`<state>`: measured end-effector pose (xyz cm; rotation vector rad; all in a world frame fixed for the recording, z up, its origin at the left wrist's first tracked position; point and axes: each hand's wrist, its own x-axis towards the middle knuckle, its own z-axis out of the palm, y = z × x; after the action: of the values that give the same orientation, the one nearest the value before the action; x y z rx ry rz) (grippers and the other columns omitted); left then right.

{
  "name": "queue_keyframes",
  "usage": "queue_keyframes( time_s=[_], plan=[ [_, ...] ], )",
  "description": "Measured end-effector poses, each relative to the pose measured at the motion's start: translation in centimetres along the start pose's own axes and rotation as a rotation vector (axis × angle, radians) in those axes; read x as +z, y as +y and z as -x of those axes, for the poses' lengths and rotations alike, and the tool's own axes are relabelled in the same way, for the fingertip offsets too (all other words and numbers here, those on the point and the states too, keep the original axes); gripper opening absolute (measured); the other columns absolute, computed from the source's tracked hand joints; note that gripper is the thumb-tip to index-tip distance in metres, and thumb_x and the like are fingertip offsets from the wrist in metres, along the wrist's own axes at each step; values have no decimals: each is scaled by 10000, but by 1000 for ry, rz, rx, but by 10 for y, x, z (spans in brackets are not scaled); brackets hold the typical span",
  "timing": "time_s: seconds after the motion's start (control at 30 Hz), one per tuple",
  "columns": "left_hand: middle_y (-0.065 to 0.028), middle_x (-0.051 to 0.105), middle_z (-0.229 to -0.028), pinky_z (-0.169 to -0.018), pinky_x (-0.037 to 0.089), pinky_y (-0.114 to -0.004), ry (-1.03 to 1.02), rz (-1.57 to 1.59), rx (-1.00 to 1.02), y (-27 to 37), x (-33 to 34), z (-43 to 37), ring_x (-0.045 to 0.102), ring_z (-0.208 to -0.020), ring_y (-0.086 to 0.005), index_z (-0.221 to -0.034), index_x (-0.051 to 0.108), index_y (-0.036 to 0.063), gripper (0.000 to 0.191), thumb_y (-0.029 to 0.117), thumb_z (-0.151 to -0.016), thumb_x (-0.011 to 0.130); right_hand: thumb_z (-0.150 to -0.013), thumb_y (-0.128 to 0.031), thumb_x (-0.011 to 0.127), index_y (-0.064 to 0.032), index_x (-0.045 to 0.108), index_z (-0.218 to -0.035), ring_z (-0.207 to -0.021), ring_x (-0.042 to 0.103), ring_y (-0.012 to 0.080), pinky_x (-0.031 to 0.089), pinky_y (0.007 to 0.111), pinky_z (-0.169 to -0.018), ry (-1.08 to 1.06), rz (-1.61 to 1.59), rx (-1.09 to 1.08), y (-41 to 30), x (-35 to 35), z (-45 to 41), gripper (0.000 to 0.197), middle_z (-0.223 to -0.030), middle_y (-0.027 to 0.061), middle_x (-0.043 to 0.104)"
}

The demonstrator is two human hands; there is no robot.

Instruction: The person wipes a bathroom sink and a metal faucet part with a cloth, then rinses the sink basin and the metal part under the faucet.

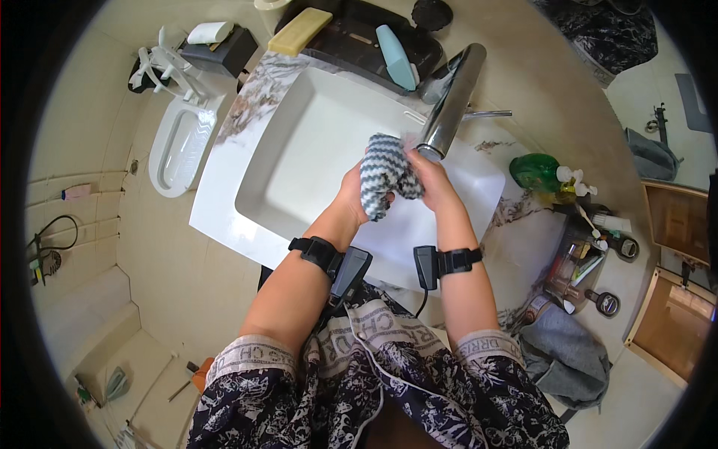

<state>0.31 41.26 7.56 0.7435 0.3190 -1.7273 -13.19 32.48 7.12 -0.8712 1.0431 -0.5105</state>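
Observation:
A striped grey and white cloth (381, 168) is bunched up between my two hands, above the white washbasin (303, 146). My left hand (352, 193) grips its left side, with the fingers partly hidden under the folds. On the right, my right hand (429, 177) holds the other part, close beneath the mouth of the chrome faucet (451, 104). A small blurred pinkish patch shows near the right fingertips; I cannot tell what it is. Each forearm wears a black strap with a small device.
Behind the basin, a black tray (359, 47) holds a light blue brush-like item (395, 56) and a yellow bar-shaped block (300, 31). A green pump bottle (535, 172), a clear organizer (575, 264) and a grey towel (564, 356) are at the right. A toilet (182, 149) stands at the left.

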Motion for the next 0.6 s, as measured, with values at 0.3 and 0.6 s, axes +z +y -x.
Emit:
queue_keyframes(
  time_s=[0.3, 0.6],
  plan=[
    [-107, 545, -1199, -905, 423, -472, 161, -291, 18, 27, 23, 4, 525, -1074, -258, -1242, 473, 114, 604, 592, -915, 302, -838, -270, 629, -35, 602, -1047, -869, 573, 130, 468, 275, -755, 195, -562, -66, -1, 22, -34, 316, -942, 45, 618],
    [-81, 587, -1136, -870, 471, -365, -131, 1, 58, 6, 12, -34, 576, -995, -214, -1218, 492, 70, 470, 439, -960, 357, -775, -185, 691, 19, 483, -1085, -1090, 473, 289, 379, 371, -920, 200, 714, -677, 5, 46, 31, 426, -1215, 175, 491]
  ],
)
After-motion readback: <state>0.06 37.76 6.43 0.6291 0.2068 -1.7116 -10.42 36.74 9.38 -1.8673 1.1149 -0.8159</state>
